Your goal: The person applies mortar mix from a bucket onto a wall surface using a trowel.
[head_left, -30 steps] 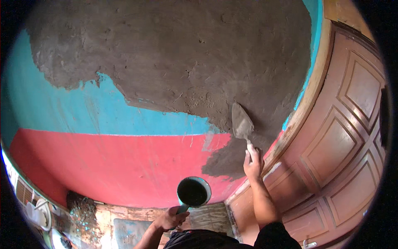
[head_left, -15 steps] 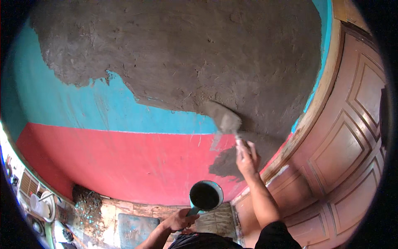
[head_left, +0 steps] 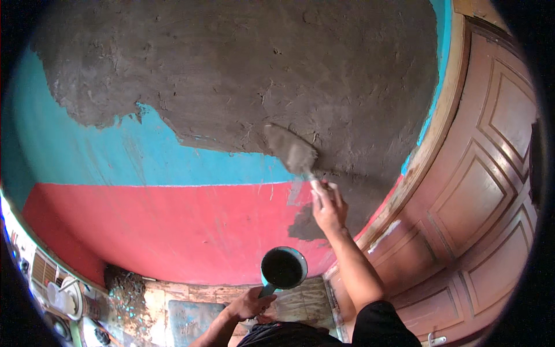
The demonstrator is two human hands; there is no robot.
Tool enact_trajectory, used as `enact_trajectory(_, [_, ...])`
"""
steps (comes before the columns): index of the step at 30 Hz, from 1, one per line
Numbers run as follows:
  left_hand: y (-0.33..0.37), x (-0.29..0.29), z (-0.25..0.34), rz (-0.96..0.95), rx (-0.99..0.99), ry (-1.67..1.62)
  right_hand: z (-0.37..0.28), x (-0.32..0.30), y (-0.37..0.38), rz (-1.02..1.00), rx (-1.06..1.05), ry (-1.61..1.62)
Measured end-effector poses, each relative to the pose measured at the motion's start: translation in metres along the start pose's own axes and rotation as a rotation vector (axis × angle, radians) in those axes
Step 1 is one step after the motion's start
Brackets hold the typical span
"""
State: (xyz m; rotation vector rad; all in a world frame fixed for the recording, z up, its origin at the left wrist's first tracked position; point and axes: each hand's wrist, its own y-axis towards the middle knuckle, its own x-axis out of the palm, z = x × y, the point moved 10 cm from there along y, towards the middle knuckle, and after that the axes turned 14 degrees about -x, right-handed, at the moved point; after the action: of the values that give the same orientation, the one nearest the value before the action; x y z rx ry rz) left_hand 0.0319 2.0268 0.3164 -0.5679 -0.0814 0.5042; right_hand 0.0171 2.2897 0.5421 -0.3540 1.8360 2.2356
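My right hand [head_left: 330, 209] is closed around the handle of a trowel [head_left: 293, 151]. The trowel's grey, mortar-smeared blade points up and left, against or very close to the wet plaster [head_left: 231, 75], near its lower edge. Dark grey-brown plaster covers most of the upper wall and runs down on the right behind my hand. Low in front of me, my left hand [head_left: 250, 303] grips the handle of a teal dipper [head_left: 284, 268]. Its round bowl is upright, with something dark inside; whether that is water or mortar I cannot make out.
Below the plaster the wall is painted turquoise [head_left: 115, 153] and red [head_left: 173, 231]. A wooden frame [head_left: 430, 156] and brown panelled door [head_left: 462, 225] stand at right. On the tiled floor are a grey-blue square seat or board [head_left: 193, 321] and rubble [head_left: 127, 295]; household items crowd the lower left.
The trowel and my right hand have shifted left and slightly up across the plaster. The dipper stays almost in place in my left hand. The whole view has turned slightly.
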Motion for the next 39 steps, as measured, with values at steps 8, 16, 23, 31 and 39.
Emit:
enact_trajectory(8, [0.004, 0.001, -0.012, 0.064, 0.054, 0.155, 0.041, -0.068, -0.068, 0.017, 0.163, -0.007])
enact_trajectory(16, [0.027, 0.027, -0.017, -0.024, -0.084, -0.005, -0.037, -0.024, 0.023, 0.015, -0.001, 0.132])
enact_trajectory(23, [-0.002, 0.031, -0.017, -0.022, -0.103, -0.013, 0.041, -0.014, -0.061, -0.036, 0.159, -0.023])
enact_trajectory(31, [-0.009, 0.023, -0.032, 0.122, -0.076, 0.024, 0.069, -0.097, -0.136, 0.033, 0.543, 0.387])
enact_trajectory(39, [0.006, 0.045, 0.005, 0.212, -0.057, 0.259, 0.011, -0.158, -0.114, -0.914, 0.486, 0.674])
